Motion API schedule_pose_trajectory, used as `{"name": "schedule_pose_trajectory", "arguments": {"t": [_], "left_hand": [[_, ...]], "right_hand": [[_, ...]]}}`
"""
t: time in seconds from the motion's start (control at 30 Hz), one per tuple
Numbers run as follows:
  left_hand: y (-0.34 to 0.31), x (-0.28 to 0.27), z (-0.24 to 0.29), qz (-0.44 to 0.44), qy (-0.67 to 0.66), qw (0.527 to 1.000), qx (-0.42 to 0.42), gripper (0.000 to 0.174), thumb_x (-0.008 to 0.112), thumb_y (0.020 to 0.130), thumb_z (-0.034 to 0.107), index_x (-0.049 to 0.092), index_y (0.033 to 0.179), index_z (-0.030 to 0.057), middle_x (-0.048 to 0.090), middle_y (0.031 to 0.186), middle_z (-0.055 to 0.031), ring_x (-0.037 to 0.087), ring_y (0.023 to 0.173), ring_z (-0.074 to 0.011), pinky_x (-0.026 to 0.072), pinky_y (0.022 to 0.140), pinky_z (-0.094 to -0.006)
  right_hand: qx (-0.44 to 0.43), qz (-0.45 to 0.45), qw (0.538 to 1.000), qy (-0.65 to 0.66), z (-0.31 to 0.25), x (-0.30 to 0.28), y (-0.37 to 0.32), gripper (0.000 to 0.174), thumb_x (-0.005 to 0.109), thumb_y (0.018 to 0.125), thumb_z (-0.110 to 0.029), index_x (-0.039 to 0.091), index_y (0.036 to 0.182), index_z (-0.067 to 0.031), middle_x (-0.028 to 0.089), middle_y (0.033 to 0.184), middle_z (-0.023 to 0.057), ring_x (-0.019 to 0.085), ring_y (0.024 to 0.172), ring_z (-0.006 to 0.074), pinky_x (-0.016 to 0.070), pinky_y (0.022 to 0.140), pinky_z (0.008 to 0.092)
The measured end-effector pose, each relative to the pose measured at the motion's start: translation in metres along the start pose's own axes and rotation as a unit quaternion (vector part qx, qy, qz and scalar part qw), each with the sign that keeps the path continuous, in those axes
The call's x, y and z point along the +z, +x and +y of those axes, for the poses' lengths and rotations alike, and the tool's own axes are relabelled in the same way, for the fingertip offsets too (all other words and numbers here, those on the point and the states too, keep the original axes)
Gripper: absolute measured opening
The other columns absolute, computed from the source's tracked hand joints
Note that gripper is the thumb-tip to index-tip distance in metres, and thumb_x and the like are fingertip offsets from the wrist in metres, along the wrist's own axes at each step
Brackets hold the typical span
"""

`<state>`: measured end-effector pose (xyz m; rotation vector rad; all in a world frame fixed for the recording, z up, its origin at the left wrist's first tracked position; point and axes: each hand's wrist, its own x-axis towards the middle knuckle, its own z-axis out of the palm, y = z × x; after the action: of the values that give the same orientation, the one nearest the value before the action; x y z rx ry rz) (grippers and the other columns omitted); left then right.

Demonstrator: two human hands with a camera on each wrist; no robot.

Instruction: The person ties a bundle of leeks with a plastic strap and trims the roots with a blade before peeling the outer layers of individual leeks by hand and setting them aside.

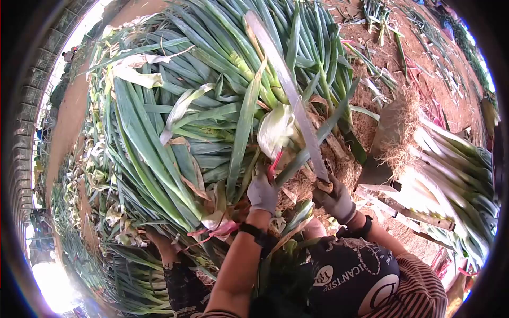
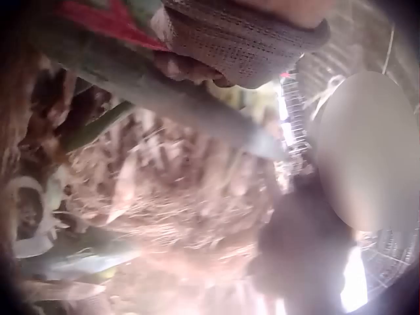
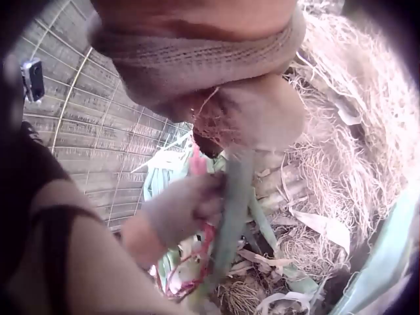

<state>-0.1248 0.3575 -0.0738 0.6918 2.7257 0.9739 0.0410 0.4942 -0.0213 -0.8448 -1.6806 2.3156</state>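
In the head view a long flat blade (image 1: 297, 103) slants up and left over the leeks (image 1: 222, 122). The gloved right hand (image 1: 337, 201) grips its short handle (image 1: 324, 185) at the lower end. The gloved left hand (image 1: 262, 194) pinches a red tie (image 1: 274, 164) beside a green leaf (image 1: 292, 168) that passes under the blade. The left wrist view shows the left glove (image 2: 230, 42) at the top with the red tie (image 2: 111, 21). In the right wrist view the right hand (image 3: 216, 92) is closed round the handle, with the left hand (image 3: 180, 213) beyond it.
Brown roots (image 1: 339, 159) lie under the hands. To the right, trimmed leeks (image 1: 450, 164) are stacked on a wooden frame (image 1: 403, 212). Another person's cap (image 1: 352, 275) is at the bottom, near a bare foot or hand (image 1: 161, 246). Loose leaves cover the soil (image 1: 419, 69).
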Motion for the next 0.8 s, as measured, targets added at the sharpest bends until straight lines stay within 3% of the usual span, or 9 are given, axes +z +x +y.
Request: {"name": "schedule_pose_trajectory", "arguments": {"t": [0.07, 0.3, 0.43, 0.47, 0.57, 0.63, 0.67, 0.77, 0.8], "left_hand": [[-0.002, 0.016, -0.002, 0.058, -0.013, 0.998, -0.013, 0.025, 0.052, 0.093, 0.020, 0.057, 0.111, 0.0025, 0.064, 0.085, -0.0248, 0.061, 0.080, -0.0462, 0.0470, 0.067, -0.0518], [0.031, 0.006, -0.004, -0.026, -0.135, 0.982, -0.126, 0.030, 0.060, 0.087, 0.024, 0.061, 0.105, -0.0004, 0.064, 0.091, -0.0278, 0.062, 0.089, -0.0456, 0.0482, 0.077, -0.0506], [0.056, -0.008, -0.017, -0.294, -0.064, 0.942, -0.146, 0.037, 0.062, 0.081, 0.031, 0.065, 0.102, 0.0006, 0.065, 0.093, -0.0287, 0.063, 0.092, -0.0432, 0.0495, 0.078, -0.0459], [0.044, 0.010, -0.028, -0.243, -0.165, 0.947, -0.131, 0.038, 0.063, 0.079, 0.033, 0.068, 0.101, 0.0015, 0.066, 0.089, -0.0281, 0.065, 0.088, -0.0418, 0.0500, 0.076, -0.0442], [0.041, 0.011, -0.022, -0.149, -0.027, 0.983, -0.105, 0.037, 0.064, 0.079, 0.033, 0.067, 0.099, 0.0017, 0.065, 0.080, -0.0268, 0.066, 0.080, -0.0400, 0.0506, 0.072, -0.0436], [0.045, 0.008, -0.049, -0.258, -0.098, 0.961, -0.030, 0.031, 0.063, 0.082, 0.031, 0.066, 0.096, 0.0031, 0.062, 0.071, -0.0156, 0.065, 0.071, -0.0334, 0.0514, 0.071, -0.0425], [0.044, 0.007, -0.055, -0.294, -0.266, 0.898, -0.191, 0.028, 0.060, 0.085, 0.029, 0.065, 0.094, 0.0030, 0.057, 0.067, -0.0103, 0.063, 0.071, -0.0312, 0.0511, 0.071, -0.0414], [0.038, 0.000, -0.036, -0.252, -0.375, 0.834, -0.317, 0.019, 0.060, 0.087, 0.021, 0.065, 0.092, 0.0032, 0.057, 0.064, -0.0070, 0.062, 0.068, -0.0284, 0.0504, 0.066, -0.0405], [0.042, 0.002, -0.023, -0.220, -0.306, 0.888, -0.261, 0.019, 0.061, 0.086, 0.019, 0.065, 0.095, 0.0034, 0.058, 0.065, -0.0075, 0.062, 0.068, -0.0282, 0.0500, 0.065, -0.0399]], "right_hand": [[-0.003, -0.009, 1.000, -0.020, -0.005, -0.002, 0.009, 0.031, 0.065, 0.090, -0.015, 0.051, 0.113, 0.0005, 0.057, 0.084, -0.0011, 0.053, 0.070, 0.0052, 0.0438, 0.061, 0.0222], [-0.019, -0.037, 0.999, 0.006, -0.001, 0.020, 0.017, 0.025, 0.063, 0.091, -0.015, 0.051, 0.109, -0.0009, 0.056, 0.077, -0.0014, 0.052, 0.065, 0.0057, 0.0441, 0.059, 0.0229], [-0.033, -0.081, 0.996, 0.022, -0.005, 0.045, 0.022, 0.028, 0.064, 0.090, -0.017, 0.052, 0.109, -0.0007, 0.058, 0.077, -0.0004, 0.053, 0.063, 0.0059, 0.0445, 0.057, 0.0227], [-0.027, -0.087, 0.996, 0.007, -0.007, 0.048, 0.021, 0.029, 0.065, 0.090, -0.017, 0.052, 0.110, -0.0007, 0.058, 0.078, -0.0003, 0.053, 0.063, 0.0060, 0.0447, 0.056, 0.0229], [-0.047, -0.099, 0.993, -0.050, -0.010, 0.049, 0.018, 0.033, 0.066, 0.089, -0.016, 0.052, 0.114, -0.0002, 0.059, 0.078, 0.0000, 0.055, 0.062, 0.0062, 0.0455, 0.056, 0.0230], [-0.047, -0.099, 0.992, -0.059, -0.013, 0.046, 0.013, 0.034, 0.067, 0.089, -0.016, 0.052, 0.115, -0.0002, 0.059, 0.077, -0.0001, 0.056, 0.062, 0.0064, 0.0460, 0.057, 0.0231], [-0.053, -0.095, 0.993, -0.051, -0.011, 0.045, 0.012, 0.033, 0.066, 0.089, -0.015, 0.052, 0.114, 0.0002, 0.059, 0.077, 0.0000, 0.057, 0.064, 0.0069, 0.0469, 0.058, 0.0233], [-0.046, -0.060, 0.996, -0.042, -0.011, 0.039, 0.004, 0.032, 0.065, 0.090, -0.015, 0.050, 0.113, 0.0009, 0.059, 0.078, 0.0004, 0.057, 0.064, 0.0071, 0.0468, 0.058, 0.0234], [-0.044, -0.053, 0.997, -0.033, -0.009, 0.038, 0.000, 0.033, 0.065, 0.090, -0.016, 0.050, 0.114, 0.0015, 0.059, 0.078, 0.0001, 0.056, 0.065, 0.0069, 0.0464, 0.059, 0.0232]]}}
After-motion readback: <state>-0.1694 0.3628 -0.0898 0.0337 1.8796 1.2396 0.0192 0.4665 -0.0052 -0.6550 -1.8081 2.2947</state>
